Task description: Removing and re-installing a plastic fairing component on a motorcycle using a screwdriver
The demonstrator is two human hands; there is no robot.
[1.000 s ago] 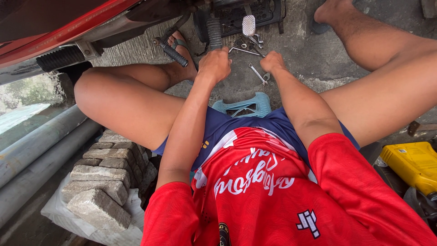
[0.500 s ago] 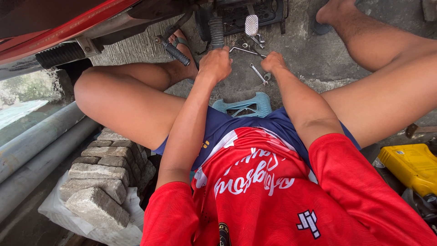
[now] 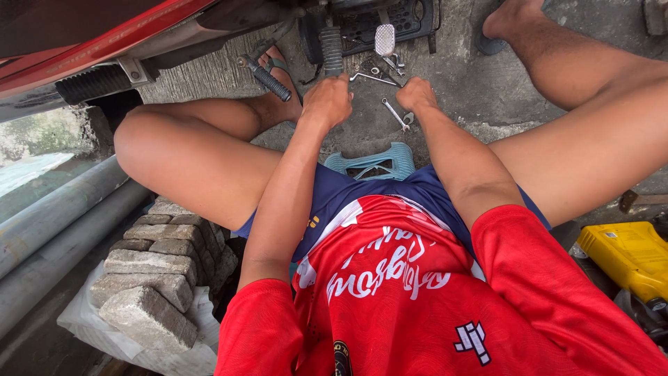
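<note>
Hands (image 3: 327,101) unmoved; wrench (image 3: 394,115) lies diagonal, near-left to far-right.

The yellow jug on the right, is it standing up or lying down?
Lying down. The yellow jug rests on its broad side on the ground beside the person's leg, its dark cap pointing sideways toward the frame edge.

Left hand (image 3: 328,99) fingers curled out of sight, right hand (image 3: 415,92) contents perhaps hidden, motorcycle (image 3: 104,42) cropped

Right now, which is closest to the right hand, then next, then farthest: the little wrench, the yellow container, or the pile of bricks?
From the right hand:
1. Little wrench, on the ground just beside it.
2. Yellow container, lower right.
3. Pile of bricks, far lower left.
</note>
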